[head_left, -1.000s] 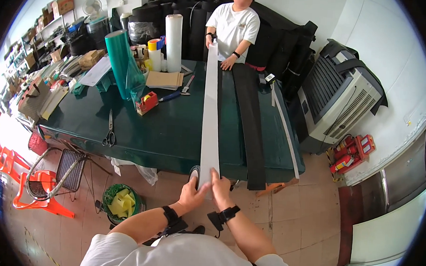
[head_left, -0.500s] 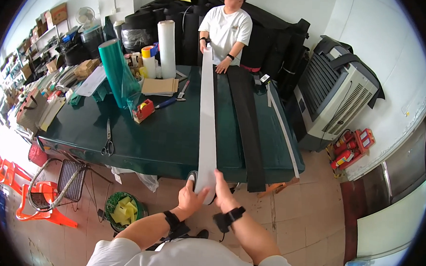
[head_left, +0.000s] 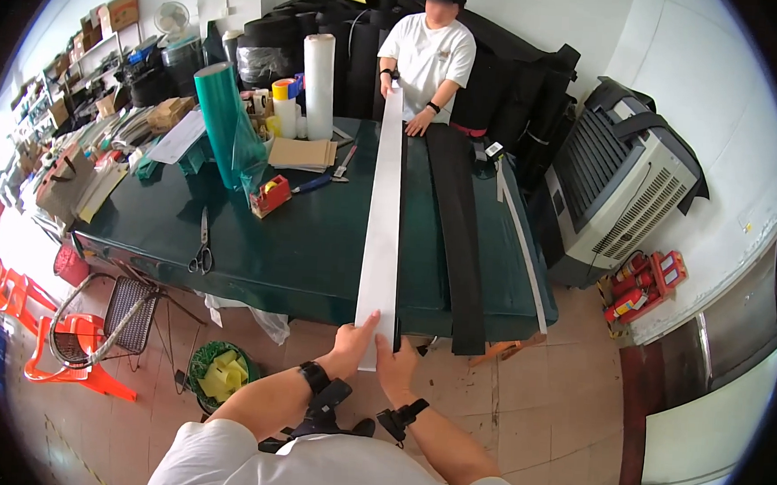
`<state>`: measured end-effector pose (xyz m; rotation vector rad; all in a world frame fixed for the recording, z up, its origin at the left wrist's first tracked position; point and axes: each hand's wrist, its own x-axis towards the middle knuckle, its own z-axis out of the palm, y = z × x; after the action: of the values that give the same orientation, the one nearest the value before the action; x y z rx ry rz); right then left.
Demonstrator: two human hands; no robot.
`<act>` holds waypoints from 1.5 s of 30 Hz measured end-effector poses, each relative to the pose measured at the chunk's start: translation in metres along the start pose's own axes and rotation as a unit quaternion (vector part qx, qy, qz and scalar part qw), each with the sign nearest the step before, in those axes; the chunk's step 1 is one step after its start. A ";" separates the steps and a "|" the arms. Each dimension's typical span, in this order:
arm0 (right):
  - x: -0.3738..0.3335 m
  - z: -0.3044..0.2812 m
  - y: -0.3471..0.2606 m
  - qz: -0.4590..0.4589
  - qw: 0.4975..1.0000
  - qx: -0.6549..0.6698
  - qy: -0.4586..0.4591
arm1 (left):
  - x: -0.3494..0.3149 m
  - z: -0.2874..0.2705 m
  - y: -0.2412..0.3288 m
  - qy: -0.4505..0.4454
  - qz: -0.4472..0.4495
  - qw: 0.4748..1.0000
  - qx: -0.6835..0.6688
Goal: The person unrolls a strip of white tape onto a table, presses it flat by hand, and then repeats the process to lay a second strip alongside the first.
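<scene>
A long white strip (head_left: pixel 385 190) runs lengthwise from the far side of the green-covered table (head_left: pixel 292 246) to past its near edge. My left hand (head_left: pixel 352 346) grips the strip's near end from the left, thumb on top. On the other side my right hand (head_left: pixel 396 368) pinches the same end, its thumb against the white face. Dark material shows along the strip's right edge, partly hidden under it. Across the table a co-worker (head_left: pixel 429 56) holds the far end, the other hand flat on the table. A wide black strip (head_left: pixel 455 237) lies to the right, overhanging the near edge.
Scissors (head_left: pixel 202 246), a red tape dispenser (head_left: pixel 270 197) and a green film roll (head_left: pixel 219 128) are on the table's left. A narrow pale strip (head_left: pixel 522 241) lies near its right edge. Below stand a green bin (head_left: pixel 250 376) and a chair (head_left: pixel 130 317); an air cooler (head_left: pixel 616 184) is at right.
My right hand has moved from the strip's right edge down to its near end, beside my left. The end, curved under before, now hangs flatter. The whole view has shifted slightly.
</scene>
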<state>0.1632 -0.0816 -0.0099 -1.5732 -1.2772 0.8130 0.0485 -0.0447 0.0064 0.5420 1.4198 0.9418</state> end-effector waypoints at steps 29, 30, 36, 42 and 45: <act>0.021 0.027 0.045 0.123 0.979 0.154 -0.058 | 0.016 -0.015 -0.029 0.086 0.143 0.959 0.230; 0.031 0.028 0.040 0.123 0.978 0.155 -0.060 | 0.015 -0.017 -0.032 0.088 0.142 0.959 0.230; 0.062 0.023 0.033 0.361 0.908 0.204 -0.067 | 0.004 -0.012 -0.052 0.066 0.298 0.917 0.257; 0.071 -0.006 0.025 0.281 0.957 0.075 -0.011 | 0.051 -0.039 -0.040 0.000 0.503 0.812 0.297; 0.074 -0.024 0.015 0.297 0.953 0.065 -0.001 | 0.109 -0.045 0.006 0.042 0.508 0.774 0.375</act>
<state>0.2079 -0.0167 -0.0114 -1.8701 -0.7230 1.2394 -0.0078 0.0373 -0.0576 2.0414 1.5415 1.1809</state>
